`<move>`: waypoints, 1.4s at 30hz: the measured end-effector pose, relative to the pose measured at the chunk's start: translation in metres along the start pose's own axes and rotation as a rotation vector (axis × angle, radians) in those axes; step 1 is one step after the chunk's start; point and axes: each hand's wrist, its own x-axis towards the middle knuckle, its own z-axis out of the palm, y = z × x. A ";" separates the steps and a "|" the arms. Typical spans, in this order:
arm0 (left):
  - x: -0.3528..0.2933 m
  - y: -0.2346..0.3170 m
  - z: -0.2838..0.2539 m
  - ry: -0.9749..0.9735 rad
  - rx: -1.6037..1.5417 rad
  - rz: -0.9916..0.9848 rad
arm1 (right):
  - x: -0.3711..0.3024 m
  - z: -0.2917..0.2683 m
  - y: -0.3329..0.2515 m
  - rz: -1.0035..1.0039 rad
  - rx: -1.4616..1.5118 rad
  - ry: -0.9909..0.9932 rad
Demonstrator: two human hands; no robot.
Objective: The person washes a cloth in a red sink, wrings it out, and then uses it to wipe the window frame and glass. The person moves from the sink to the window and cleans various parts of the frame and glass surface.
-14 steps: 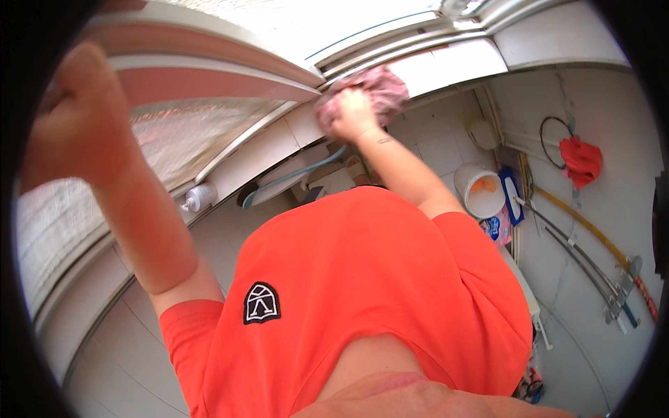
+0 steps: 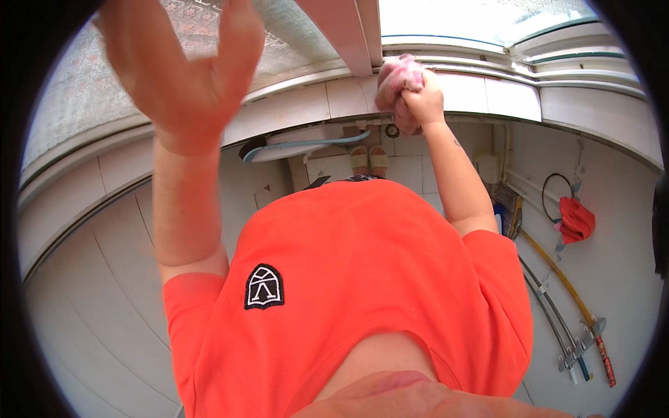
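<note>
1. Fingertips of the left hand [image 2: 185, 83] run past the upper edge, and the hand is blurred; whether it touches the frosted window [image 2: 80, 94] behind, I cannot tell.
2. Blur also softens the pink cloth [image 2: 394, 87], and the right hand [image 2: 426, 103] covers part of it.
3. On the left hand, thumb and fingers stand wide apart, with nothing seen between them.
4. The right hand's fingers are curled tightly round the bunched cloth.
5. That cloth is at the white tiled ledge [image 2: 300, 111], just beside the foot of the pink window post [image 2: 352, 35]; it perhaps rests on the tiles, though contact is unclear.
6. Below the ledge are a pale board [image 2: 296, 146] with a blue edge and two sandals [image 2: 368, 160].
7. On the right-hand wall [image 2: 620, 167], a red rag [image 2: 577, 221] hangs by a thin ring [image 2: 543, 195], near a yellow pole [image 2: 557, 271].
</note>
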 end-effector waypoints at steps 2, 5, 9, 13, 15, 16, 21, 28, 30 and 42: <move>-0.061 0.016 0.008 -0.135 -0.112 -0.180 | 0.024 0.006 0.009 -0.134 -0.236 0.108; -0.132 0.041 -0.005 -0.391 -0.151 -0.411 | 0.041 0.038 0.001 -0.016 -0.677 0.075; -0.196 0.056 -0.015 -0.507 -0.236 -0.612 | 0.035 0.059 0.003 -0.192 -0.788 -0.056; -0.204 0.059 -0.016 -0.574 -0.217 -0.636 | 0.057 0.004 0.006 -0.165 -1.084 -0.352; -0.203 0.053 -0.016 -0.581 -0.229 -0.654 | 0.063 -0.035 0.021 0.024 -1.096 -0.220; -0.212 0.051 -0.015 -0.561 -0.224 -0.662 | 0.070 -0.050 0.020 0.151 -1.068 -0.228; -0.280 0.054 -0.032 -0.678 -0.376 -1.010 | 0.061 -0.060 -0.030 0.323 -0.574 -0.481; -0.313 0.093 0.007 -0.152 -1.636 -2.136 | -0.041 0.081 -0.152 -0.081 0.314 -0.836; -0.319 0.081 0.023 0.121 -1.985 -2.110 | -0.064 0.105 -0.187 -0.337 0.276 -0.831; -0.337 0.040 0.015 0.503 -2.057 -2.080 | 0.059 -0.017 -0.215 -1.405 -1.253 -0.368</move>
